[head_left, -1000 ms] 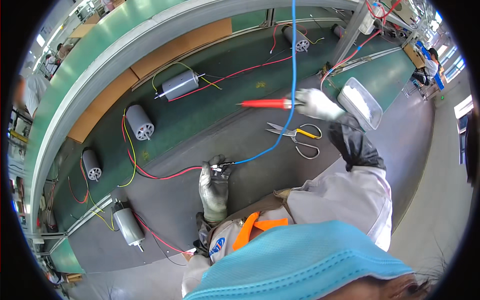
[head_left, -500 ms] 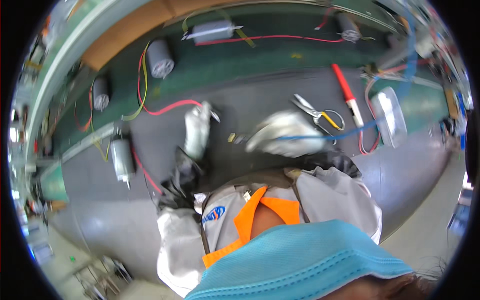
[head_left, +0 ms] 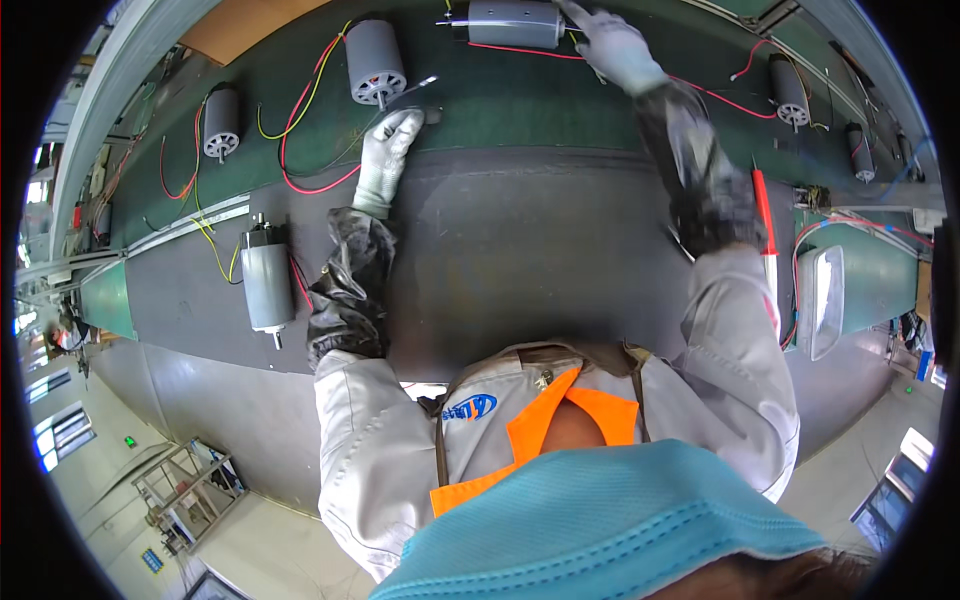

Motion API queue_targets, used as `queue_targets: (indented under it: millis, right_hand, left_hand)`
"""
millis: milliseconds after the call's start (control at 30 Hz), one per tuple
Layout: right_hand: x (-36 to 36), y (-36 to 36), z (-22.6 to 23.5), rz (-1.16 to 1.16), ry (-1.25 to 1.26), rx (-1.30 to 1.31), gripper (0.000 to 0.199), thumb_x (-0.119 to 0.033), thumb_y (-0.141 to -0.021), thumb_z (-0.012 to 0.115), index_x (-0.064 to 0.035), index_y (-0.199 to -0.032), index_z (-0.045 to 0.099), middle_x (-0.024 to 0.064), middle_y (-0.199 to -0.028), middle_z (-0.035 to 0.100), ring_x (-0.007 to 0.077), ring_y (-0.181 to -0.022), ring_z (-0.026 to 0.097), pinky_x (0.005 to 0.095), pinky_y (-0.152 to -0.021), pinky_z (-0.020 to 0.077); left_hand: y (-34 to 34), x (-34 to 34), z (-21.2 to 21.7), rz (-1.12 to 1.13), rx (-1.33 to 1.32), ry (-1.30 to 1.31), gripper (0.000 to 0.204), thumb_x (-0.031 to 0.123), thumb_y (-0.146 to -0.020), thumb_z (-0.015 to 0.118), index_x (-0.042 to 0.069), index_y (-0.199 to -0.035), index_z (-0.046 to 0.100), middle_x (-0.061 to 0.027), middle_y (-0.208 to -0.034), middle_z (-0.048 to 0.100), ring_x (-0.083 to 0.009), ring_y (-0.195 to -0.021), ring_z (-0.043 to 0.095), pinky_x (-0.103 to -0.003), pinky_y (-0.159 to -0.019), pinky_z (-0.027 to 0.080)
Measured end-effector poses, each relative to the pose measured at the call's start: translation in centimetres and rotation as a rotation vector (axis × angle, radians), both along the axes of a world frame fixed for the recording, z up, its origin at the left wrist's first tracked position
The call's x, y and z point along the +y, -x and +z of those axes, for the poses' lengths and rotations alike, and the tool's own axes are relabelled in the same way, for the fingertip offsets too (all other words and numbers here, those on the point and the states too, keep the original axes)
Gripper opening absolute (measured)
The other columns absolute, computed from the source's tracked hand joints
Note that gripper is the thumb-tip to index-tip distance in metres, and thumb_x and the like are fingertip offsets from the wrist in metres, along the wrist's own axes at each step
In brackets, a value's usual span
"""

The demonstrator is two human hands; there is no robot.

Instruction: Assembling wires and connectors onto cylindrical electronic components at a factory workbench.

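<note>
My left hand (head_left: pixel 388 152), in a white glove, is closed just below the shaft of a grey cylindrical motor (head_left: pixel 374 62). A red wire (head_left: pixel 318 188) loops from that motor to the hand. A thin shiny rod and a small dark piece show by its fingertips; how they are held is unclear. Farther off to the right, my gloved right hand (head_left: pixel 622 52) reaches out with fingers apart. It is at the right end of a motor lying on its side (head_left: pixel 515 24), near the shaft; whether it touches is unclear.
More motors with wires stand at left (head_left: pixel 222 125), near left (head_left: pixel 267 285) and far right (head_left: pixel 789 92). A red stick-like tool (head_left: pixel 764 212) lies beside my right forearm, near a clear plastic box (head_left: pixel 822 302). A dark mat (head_left: pixel 520 250) covers the near bench over a green surface.
Both hands have moved away from my body, the right one up to the lying motor, the left up to the standing motor's shaft. My right arm now covers the scissors' place.
</note>
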State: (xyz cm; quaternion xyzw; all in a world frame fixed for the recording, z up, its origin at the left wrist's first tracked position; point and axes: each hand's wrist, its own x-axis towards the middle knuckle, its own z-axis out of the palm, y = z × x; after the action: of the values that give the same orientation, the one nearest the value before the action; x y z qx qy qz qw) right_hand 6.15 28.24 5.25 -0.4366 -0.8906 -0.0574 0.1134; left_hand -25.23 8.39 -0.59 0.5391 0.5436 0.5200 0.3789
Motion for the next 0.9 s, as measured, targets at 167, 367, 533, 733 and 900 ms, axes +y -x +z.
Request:
queue_targets:
  millis: [167, 367, 533, 733, 900]
  right_hand:
    - [4.1, 1.7, -1.6, 0.086, 0.292, 0.157, 0.060, -0.022, -0.088, 0.064, -0.0188, -0.146, 0.048, 0.0250, -0.085, 0.069, 0.0446, -0.079, 0.068, 0.0505, -0.073, 0.0535]
    - [-9.3, 3.8, -1.5, -0.115, 1.124, 1.040, 0.059, -0.002, -0.089, 0.065, -0.0061, -0.143, 0.042, 0.0093, -0.083, 0.064, 0.0151, -0.058, 0.062, 0.0324, -0.041, 0.0494]
    - [-24.5, -2.5, 2.0, -0.331, 1.230, 0.838, 0.073, -0.008, -0.086, 0.066, -0.0094, -0.152, 0.035, 0.0066, -0.085, 0.066, 0.0137, -0.061, 0.064, 0.0291, -0.046, 0.0488]
    - [-37.5, -7.1, 0.2, -0.082, 0.881, 0.516, 0.093, -0.015, -0.084, 0.069, -0.0091, -0.159, 0.014, 0.0256, -0.095, 0.070, 0.0441, -0.082, 0.068, 0.0489, -0.076, 0.0547]
    - [-38.4, -7.4, 0.1, 0.216, 0.546, 0.377, 0.083, -0.012, -0.085, 0.069, -0.0106, -0.156, 0.026, 0.0178, -0.086, 0.070, 0.0379, -0.075, 0.069, 0.0479, -0.068, 0.0548]
  left_hand:
    - [-3.6, -0.6, 2.3, 0.025, -0.165, 0.010, 0.032, 0.023, -0.101, 0.061, -0.004, -0.117, 0.068, -0.0088, -0.110, 0.072, -0.0131, -0.103, 0.064, -0.028, -0.096, 0.048]
    - [-9.6, -1.0, 1.0, 0.140, -0.541, 0.092, 0.037, 0.024, -0.101, 0.059, -0.003, -0.128, 0.058, -0.0141, -0.119, 0.065, -0.0244, -0.107, 0.064, -0.040, -0.094, 0.053]
    - [-12.3, -8.0, 1.8, 0.087, -0.792, 0.301, 0.039, 0.025, -0.100, 0.061, 0.000, -0.129, 0.055, -0.0126, -0.119, 0.062, -0.0257, -0.110, 0.062, -0.041, -0.093, 0.052]
    - [-13.5, -18.1, 8.7, -0.191, -0.302, 0.802, 0.049, 0.038, -0.101, 0.058, 0.001, -0.133, 0.054, -0.0030, -0.105, 0.064, -0.0090, -0.084, 0.062, -0.022, -0.063, 0.050]
    - [-10.8, -19.3, 8.6, -0.373, -0.149, 0.916, 0.045, 0.035, -0.103, 0.053, 0.000, -0.132, 0.054, -0.0056, -0.106, 0.067, -0.0073, -0.071, 0.061, -0.018, -0.052, 0.043]
